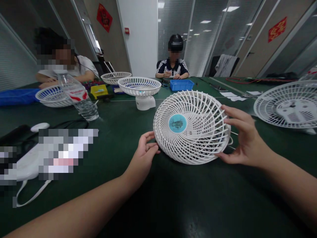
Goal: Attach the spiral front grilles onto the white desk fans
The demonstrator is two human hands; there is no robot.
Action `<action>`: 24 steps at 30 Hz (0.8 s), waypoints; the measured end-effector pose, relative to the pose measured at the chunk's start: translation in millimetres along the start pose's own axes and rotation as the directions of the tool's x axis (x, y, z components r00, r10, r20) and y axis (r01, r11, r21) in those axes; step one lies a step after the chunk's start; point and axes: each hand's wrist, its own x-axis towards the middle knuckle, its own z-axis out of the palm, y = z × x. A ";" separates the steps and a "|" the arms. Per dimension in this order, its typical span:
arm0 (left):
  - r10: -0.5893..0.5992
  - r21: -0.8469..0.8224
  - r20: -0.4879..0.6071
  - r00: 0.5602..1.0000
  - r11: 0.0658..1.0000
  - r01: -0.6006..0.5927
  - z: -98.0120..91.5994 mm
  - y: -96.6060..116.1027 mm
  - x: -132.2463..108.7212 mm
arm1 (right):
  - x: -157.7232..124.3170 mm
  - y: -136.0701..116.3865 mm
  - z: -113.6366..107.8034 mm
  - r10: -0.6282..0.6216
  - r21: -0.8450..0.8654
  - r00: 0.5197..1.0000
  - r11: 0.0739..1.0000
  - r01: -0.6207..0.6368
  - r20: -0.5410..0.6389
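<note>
Between my two hands a white fan (198, 148) is tilted with its round spiral-ribbed grille facing me; a teal disc marks the grille's centre. My left hand (146, 147) grips the grille's lower left rim, fingers curled behind it and thumb in front. My right hand (241, 135) holds the right rim, with fingers at the upper edge and thumb at the lower. Part of a white cord shows behind the rim near my right hand. Whatever supports the fan at the back is hidden by the grille.
On the green table (111, 165), a white fan part on a base (146, 102) stands behind. A large white grille (267, 114) lies right, a water bottle (86, 107) left. Further back are a blue tray (182, 85), a yellow bin (99, 92) and two seated people.
</note>
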 end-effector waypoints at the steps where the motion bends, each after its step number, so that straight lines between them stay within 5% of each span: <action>1: 0.000 0.002 -0.002 1.000 1.000 0.000 0.1 0.0 0.3 | -0.2 0.3 0.4 0.000 0.006 1.000 1.000 0.000 0.002; 10: 0.016 0.007 0.005 1.000 1.000 -0.016 -0.5 -6.6 3.6 | -4.5 7.6 9.8 0.013 0.118 0.995 0.993 0.000 -0.103; 18: 0.018 0.085 0.018 1.000 0.996 -0.020 -1.4 -9.0 0.9 | -6.8 4.2 7.6 0.129 0.170 0.992 0.978 -0.124 -0.013; 21: 0.141 0.274 -0.020 0.990 0.953 -0.130 -2.7 -7.1 -5.0 | -11.0 6.8 12.1 0.194 0.248 0.981 0.949 -0.193 0.021; 24: 0.354 0.493 0.068 0.933 0.801 -0.340 -4.7 -3.9 -11.8 | -15.3 9.1 16.5 0.248 0.347 0.963 0.898 -0.270 0.105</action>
